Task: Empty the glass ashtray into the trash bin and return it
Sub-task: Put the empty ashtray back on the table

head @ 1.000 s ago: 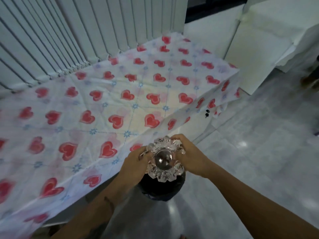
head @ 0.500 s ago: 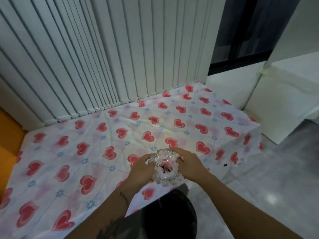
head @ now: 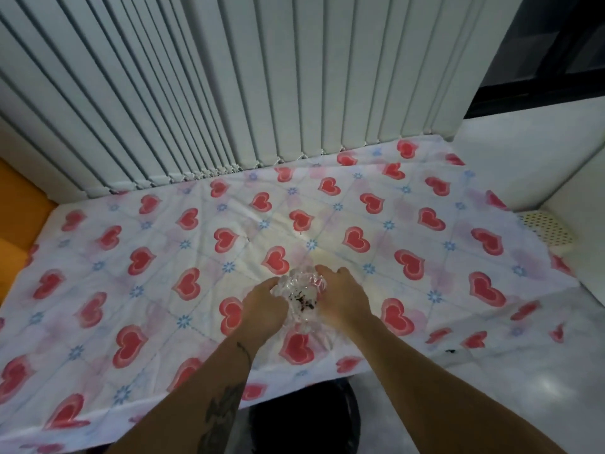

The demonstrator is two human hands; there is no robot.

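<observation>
**Ashtray nearly back on the table**

Table under a white cloth with red hearts (head: pixel 229 240), white blinds behind. Both hands, left (head: pixel 262 304) and right (head: pixel 342 298), each grip clasped on the clear cut-glass ashtray (head: pixel 299 298), mouth up, roundish, no real long axis. Dark bits inside. Black trash bin (head: pixel 304 417) near edge. Looks like the return step: set down, let go.

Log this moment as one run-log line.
stage: returning ashtray | left hand: holds glass ashtray | right hand: holds it too | over heart-print tablecloth | dark residue inside | trash bin below table edge
</observation>
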